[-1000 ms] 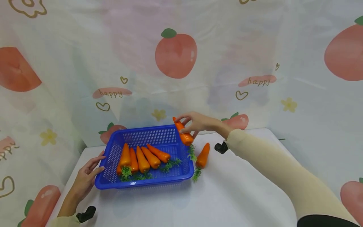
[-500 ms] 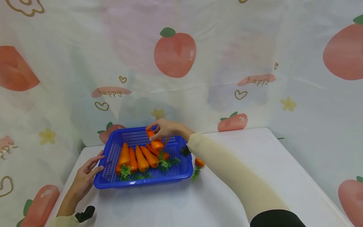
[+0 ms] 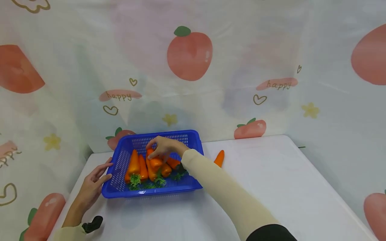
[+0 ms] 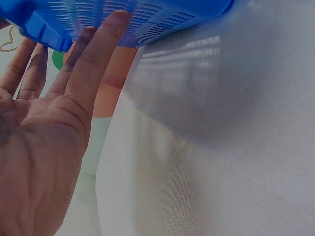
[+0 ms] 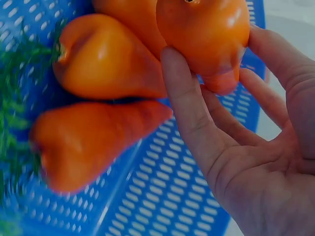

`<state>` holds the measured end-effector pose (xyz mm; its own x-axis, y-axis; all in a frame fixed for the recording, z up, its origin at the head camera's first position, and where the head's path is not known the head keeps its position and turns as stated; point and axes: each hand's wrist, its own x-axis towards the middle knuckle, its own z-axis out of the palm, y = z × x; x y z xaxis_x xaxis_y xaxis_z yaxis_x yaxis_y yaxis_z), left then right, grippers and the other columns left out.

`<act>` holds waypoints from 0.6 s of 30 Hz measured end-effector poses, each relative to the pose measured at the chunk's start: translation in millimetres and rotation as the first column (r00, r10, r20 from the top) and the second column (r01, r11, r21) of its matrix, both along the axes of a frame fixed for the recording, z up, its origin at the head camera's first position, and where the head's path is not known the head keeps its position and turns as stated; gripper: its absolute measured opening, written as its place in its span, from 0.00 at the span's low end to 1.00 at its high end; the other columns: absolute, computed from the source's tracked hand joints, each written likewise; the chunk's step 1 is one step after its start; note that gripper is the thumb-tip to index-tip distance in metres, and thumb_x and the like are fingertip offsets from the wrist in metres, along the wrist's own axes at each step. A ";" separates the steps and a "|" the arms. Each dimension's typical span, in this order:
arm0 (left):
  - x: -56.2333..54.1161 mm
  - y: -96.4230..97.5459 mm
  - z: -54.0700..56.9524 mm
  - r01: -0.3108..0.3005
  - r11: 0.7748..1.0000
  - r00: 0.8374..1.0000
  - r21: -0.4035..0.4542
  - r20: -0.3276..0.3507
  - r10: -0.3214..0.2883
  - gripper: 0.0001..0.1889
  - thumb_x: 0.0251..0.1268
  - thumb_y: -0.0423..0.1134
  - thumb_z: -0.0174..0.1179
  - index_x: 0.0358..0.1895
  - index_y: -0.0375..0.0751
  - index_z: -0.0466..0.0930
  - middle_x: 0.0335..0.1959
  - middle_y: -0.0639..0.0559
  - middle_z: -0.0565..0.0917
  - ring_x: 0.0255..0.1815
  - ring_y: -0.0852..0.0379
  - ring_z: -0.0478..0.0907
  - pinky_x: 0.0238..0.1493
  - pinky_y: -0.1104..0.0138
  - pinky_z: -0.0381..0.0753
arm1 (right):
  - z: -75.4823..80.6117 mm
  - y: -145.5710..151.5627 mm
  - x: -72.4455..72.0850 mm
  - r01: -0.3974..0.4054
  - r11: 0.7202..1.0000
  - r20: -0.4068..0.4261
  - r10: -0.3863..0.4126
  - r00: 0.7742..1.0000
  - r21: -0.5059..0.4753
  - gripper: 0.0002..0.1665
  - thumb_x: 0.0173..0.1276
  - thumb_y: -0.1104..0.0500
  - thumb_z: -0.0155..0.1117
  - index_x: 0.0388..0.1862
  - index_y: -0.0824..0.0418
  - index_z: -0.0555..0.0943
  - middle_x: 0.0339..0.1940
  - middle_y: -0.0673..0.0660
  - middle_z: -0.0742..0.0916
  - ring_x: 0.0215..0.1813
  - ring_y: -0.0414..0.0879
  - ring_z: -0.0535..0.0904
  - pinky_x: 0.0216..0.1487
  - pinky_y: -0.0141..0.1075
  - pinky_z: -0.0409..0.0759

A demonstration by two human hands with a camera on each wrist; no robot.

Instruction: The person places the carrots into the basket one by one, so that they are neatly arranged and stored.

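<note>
My right hand (image 3: 164,147) pinches a plump orange toy carrot (image 3: 155,163) between thumb and fingers, low over other carrots inside a blue plastic basket (image 3: 150,191). In the right wrist view, that carrot (image 5: 204,29) has its stem end towards the camera, and two neighbours, one of them a redder carrot (image 5: 93,140), lie beside it. Green leafy tops (image 3: 135,180) point towards the basket's front wall. My left hand (image 3: 91,185) touches the basket's left end; in the left wrist view its fingers are fairly straight against the perforated blue wall (image 4: 162,14).
Just right of the basket, one more carrot (image 3: 219,158) lies on the white table (image 3: 256,177), partly hidden by my right sleeve (image 3: 223,190). A fruit-print cloth (image 3: 229,67) hangs behind the table and along its sides.
My right hand has carried its carrot leftward from over the basket's right rim, then down among the other carrots. The left hand has stayed at the basket's left end.
</note>
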<state>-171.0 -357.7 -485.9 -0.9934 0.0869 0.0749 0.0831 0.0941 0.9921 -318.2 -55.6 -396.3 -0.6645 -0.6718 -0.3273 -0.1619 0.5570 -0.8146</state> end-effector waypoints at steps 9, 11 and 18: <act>-1.1 1.8 3.7 -0.010 1.000 1.000 0.017 0.019 0.010 0.28 0.80 0.38 0.56 0.78 0.39 0.62 0.85 0.58 0.50 0.83 0.35 0.42 0.56 0.73 0.80 | -10.4 -17.3 7.9 0.026 1.000 -0.020 -0.026 0.999 -0.016 0.29 0.72 0.57 0.70 0.70 0.61 0.78 0.61 0.60 0.82 0.37 0.54 0.87 0.40 0.49 0.89; -1.1 3.7 3.8 -0.015 1.000 1.000 0.010 0.020 0.015 0.28 0.80 0.38 0.56 0.78 0.39 0.62 0.85 0.57 0.50 0.83 0.34 0.42 0.56 0.73 0.80 | -13.1 -18.8 8.5 0.037 0.999 0.001 -0.037 0.999 -0.018 0.28 0.72 0.57 0.70 0.69 0.61 0.78 0.58 0.60 0.83 0.38 0.55 0.87 0.42 0.50 0.89; -1.1 3.1 2.2 -0.025 1.000 1.000 -0.017 0.014 0.026 0.28 0.80 0.39 0.56 0.77 0.39 0.63 0.85 0.59 0.51 0.83 0.33 0.42 0.56 0.73 0.80 | -22.4 -28.4 7.9 0.015 0.999 0.019 -0.015 1.000 -0.040 0.29 0.71 0.55 0.71 0.68 0.60 0.79 0.56 0.57 0.83 0.39 0.52 0.86 0.41 0.49 0.89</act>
<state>-172.1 -354.7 -483.7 -0.9963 0.0628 0.0593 0.0661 0.1126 0.9914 -310.3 -83.9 -418.6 -0.6685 -0.6746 -0.3133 -0.1379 0.5263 -0.8390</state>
